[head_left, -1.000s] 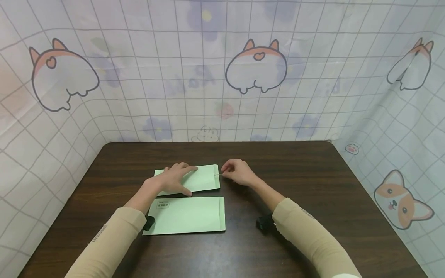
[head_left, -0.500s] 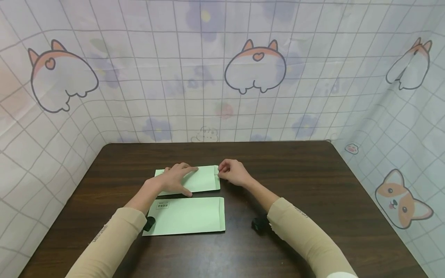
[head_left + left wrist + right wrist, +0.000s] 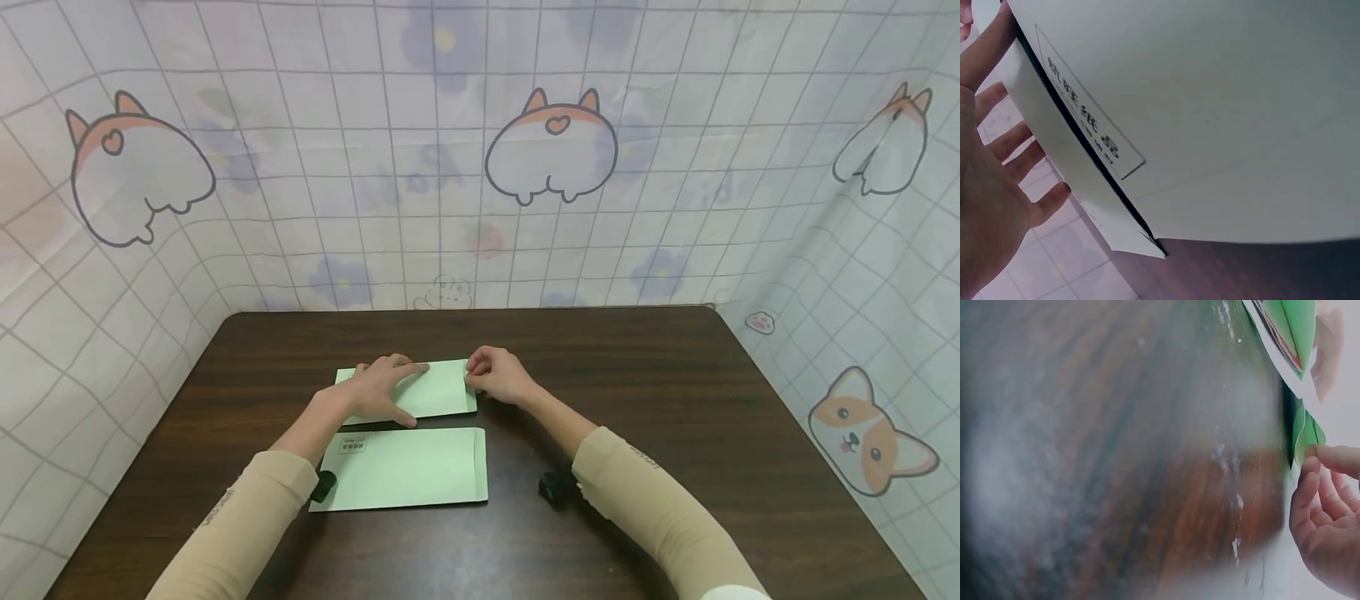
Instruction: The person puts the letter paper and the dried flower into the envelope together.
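Two pale green envelopes lie on the brown table. My left hand (image 3: 378,388) rests with spread fingers on the far envelope (image 3: 438,390). At that envelope's right end, my right hand (image 3: 498,375) has its thumb and fingertips pinched together over the flap. The thin pale strip seen there earlier is hidden behind the fingers. In the right wrist view, the right fingertips (image 3: 1311,450) meet at the edge of the green paper (image 3: 1313,428). Nearer me lies the second envelope (image 3: 408,471), with a printed box at its upper left; the left thumb is close to its far edge.
A dark wood-grain table (image 3: 637,375) carries the envelopes. A white checked sheet (image 3: 697,233) printed with cartoon corgis stands behind and at both sides. Small black devices are worn at the left wrist (image 3: 322,486) and right wrist (image 3: 555,487).
My right hand has moved slightly left, from just beyond the far envelope's end onto its flap. The thin strip bridging hand and flap has disappeared from sight. The left hand has stayed in place.
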The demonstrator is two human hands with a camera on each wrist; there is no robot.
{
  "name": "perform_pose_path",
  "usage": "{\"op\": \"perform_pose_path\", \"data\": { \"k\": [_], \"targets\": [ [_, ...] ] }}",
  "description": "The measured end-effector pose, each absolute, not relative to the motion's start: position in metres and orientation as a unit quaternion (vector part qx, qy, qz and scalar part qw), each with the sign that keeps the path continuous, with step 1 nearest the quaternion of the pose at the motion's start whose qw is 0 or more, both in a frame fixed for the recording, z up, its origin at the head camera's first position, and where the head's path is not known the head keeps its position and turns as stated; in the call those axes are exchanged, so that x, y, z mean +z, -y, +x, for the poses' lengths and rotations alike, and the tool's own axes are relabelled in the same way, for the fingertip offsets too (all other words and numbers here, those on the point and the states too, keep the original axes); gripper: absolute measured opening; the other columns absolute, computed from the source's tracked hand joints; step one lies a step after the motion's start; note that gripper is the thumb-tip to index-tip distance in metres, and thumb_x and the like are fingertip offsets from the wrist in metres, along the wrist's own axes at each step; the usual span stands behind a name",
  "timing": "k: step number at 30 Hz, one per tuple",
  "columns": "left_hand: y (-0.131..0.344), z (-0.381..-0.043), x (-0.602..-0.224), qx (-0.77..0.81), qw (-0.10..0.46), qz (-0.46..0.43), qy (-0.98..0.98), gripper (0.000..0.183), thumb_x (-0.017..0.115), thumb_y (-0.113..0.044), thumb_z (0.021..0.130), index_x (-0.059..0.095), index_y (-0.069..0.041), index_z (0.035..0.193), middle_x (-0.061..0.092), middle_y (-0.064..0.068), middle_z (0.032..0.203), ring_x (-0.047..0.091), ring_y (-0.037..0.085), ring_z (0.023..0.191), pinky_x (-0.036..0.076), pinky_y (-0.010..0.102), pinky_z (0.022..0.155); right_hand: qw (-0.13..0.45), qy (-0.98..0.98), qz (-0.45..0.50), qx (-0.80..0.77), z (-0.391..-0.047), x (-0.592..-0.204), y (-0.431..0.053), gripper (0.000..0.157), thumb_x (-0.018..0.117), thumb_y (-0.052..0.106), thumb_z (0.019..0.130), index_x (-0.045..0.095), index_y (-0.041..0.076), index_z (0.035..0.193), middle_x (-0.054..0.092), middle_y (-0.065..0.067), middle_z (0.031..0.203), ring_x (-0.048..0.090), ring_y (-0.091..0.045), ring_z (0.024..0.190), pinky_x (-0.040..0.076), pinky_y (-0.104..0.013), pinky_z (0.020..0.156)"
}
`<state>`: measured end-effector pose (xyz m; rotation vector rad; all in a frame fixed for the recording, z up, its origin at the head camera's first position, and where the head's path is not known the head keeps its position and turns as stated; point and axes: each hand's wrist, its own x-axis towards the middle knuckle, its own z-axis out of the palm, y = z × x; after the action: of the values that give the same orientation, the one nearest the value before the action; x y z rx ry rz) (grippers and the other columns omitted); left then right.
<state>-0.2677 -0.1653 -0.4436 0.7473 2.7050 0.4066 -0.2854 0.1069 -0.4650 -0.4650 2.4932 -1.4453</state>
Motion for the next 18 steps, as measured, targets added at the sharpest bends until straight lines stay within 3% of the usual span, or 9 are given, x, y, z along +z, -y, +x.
{"op": "perform_pose_path", "data": {
  "k": [10, 18],
  "targets": [
    [0.168, -0.266, -0.443, 0.145, 0.148, 0.264, -0.942, 0.097, 0.083, -0.052, 0.084, 0.035, -0.020, 0.162, 0.027, 0.020, 0.163, 0.027, 0.040, 0.149, 0.020, 0.074, 0.109, 0.130, -0.837, -0.146, -0.511, -0.285, -0.464, -0.111, 0.018, 0.074, 0.009, 0.096, 0.064, 0.001, 0.108, 0.070, -0.007, 0.091, 0.067, -0.022, 0.077, 0.056, -0.032, 0.064],
    [0.175, -0.265, -0.441, 0.194, 0.122, 0.267, -0.936, 0.094, 0.083, -0.050, 0.085, 0.038, -0.019, 0.161, 0.023, 0.019, 0.165, 0.023, 0.043, 0.150, 0.017, 0.076, 0.108, 0.123, -0.848, -0.176, -0.484, -0.285, -0.458, -0.145, 0.014, 0.070, 0.010, 0.099, 0.065, 0.003, 0.111, 0.069, -0.009, 0.095, 0.067, -0.028, 0.084, 0.057, -0.037, 0.067]
  ]
}}
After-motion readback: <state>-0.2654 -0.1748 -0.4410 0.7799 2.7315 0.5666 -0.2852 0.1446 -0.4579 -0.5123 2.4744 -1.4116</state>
